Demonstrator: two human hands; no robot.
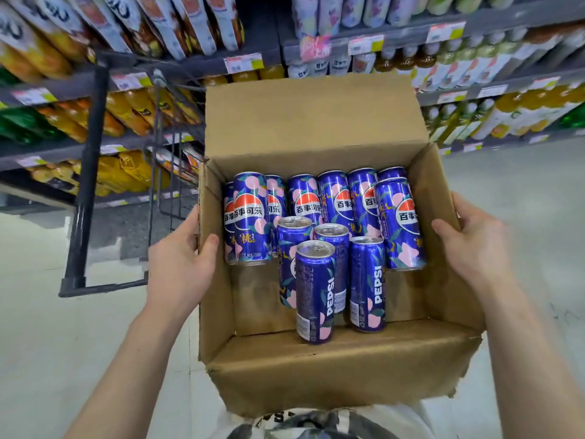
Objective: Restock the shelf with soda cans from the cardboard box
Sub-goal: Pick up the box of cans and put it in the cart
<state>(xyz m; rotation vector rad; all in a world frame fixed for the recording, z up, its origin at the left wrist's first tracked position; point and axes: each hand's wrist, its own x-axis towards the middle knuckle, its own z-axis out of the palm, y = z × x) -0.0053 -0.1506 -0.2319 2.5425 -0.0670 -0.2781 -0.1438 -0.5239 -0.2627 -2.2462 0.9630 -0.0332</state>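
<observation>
Left hand (183,261) and right hand (474,245) grip opposite side walls of open brown cardboard box (316,375), thumbs over rims. Likely to keep load level while carrying. Between hands: slim blue soda cans with pink peach print (315,289), unopened. Grey store shelves (512,22) beyond fingertips.

orange drink bottles (133,112), black cart (88,172), price tags (243,62)

Open cardboard box (316,372) of blue soda cans (316,289) between two gripping hands (182,264).
</observation>
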